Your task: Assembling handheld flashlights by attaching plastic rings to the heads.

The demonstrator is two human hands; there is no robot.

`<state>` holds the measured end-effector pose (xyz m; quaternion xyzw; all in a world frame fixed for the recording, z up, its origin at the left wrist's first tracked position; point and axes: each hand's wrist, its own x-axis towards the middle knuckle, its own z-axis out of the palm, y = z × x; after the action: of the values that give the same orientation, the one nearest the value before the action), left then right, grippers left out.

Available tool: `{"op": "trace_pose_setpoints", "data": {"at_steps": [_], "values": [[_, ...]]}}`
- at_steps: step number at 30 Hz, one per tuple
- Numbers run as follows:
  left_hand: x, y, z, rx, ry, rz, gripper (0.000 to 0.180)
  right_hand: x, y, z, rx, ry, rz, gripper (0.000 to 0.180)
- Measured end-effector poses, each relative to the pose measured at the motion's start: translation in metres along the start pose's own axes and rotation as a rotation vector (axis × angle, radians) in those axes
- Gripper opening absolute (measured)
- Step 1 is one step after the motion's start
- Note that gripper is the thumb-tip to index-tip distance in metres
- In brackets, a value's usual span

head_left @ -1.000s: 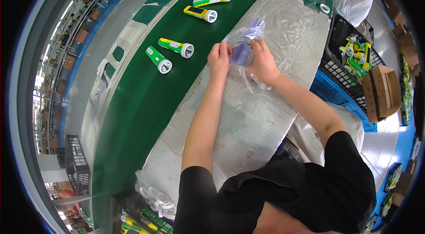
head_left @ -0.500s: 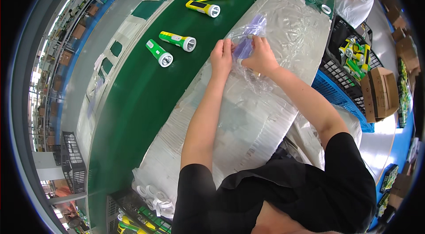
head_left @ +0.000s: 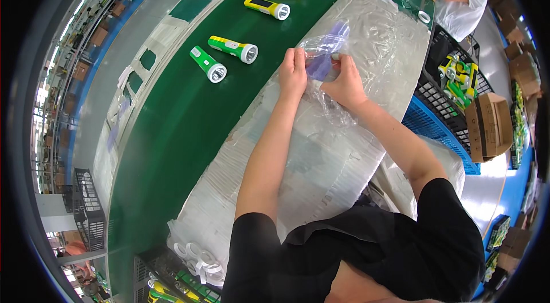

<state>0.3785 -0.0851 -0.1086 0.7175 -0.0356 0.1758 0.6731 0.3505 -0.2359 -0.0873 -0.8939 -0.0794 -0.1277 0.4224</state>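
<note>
Together, left hand (head_left: pixel 294 71) and right hand (head_left: pixel 345 80) pinch a crinkled clear plastic bag (head_left: pixel 321 51); its bluish contents stay indistinct.

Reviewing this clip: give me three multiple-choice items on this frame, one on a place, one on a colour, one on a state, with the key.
1. Where do both hands work?
A. over the clear plastic sheeting beside the belt
B. inside the black crate
C. on the floor

2. What colour is the conveyor belt?
A. red
B. green
C. grey

3. How is the purple item held?
A. lying loose on the belt
B. in one hand only
C. inside a clear bag gripped by both hands

Key: 1 A, the left hand and right hand sit above the plastic sheeting. 2 B, the conveyor belt is green under the flashlights. 3 C, the purple item shows through the clear bag between both hands.
</note>
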Motion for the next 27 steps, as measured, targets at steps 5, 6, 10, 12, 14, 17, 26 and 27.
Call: {"op": "trace_pose_setpoints", "data": {"at_steps": [5,6,10,12,14,17,26,27], "values": [[-0.004,0.008,0.002,-0.027,0.012,0.036,0.031,0.005,-0.006,-0.006,0.021,-0.054,0.098,0.079],[-0.004,0.006,0.001,-0.026,0.014,0.036,0.031,0.006,-0.007,-0.007,0.019,-0.071,0.095,0.079],[-0.004,0.004,-0.002,0.078,-0.01,0.079,0.03,0.005,-0.007,-0.006,-0.079,-0.054,0.013,0.077],[-0.004,0.005,-0.002,0.111,-0.023,0.091,0.03,0.005,-0.009,-0.007,-0.104,-0.082,0.002,0.079],[-0.005,0.007,-0.003,0.11,-0.042,0.077,0.032,0.006,-0.01,-0.01,-0.127,-0.111,-0.01,0.082],[-0.006,0.008,-0.003,0.101,-0.04,0.067,0.032,0.009,-0.012,-0.013,-0.109,-0.16,0.03,0.082],[-0.011,0.009,-0.001,0.098,-0.029,0.094,0.032,-0.004,-0.021,-0.006,-0.238,-0.056,-0.036,0.082],[-0.012,0.009,-0.001,0.099,-0.025,0.084,0.032,-0.003,-0.022,-0.006,-0.25,-0.045,-0.048,0.082]]}}
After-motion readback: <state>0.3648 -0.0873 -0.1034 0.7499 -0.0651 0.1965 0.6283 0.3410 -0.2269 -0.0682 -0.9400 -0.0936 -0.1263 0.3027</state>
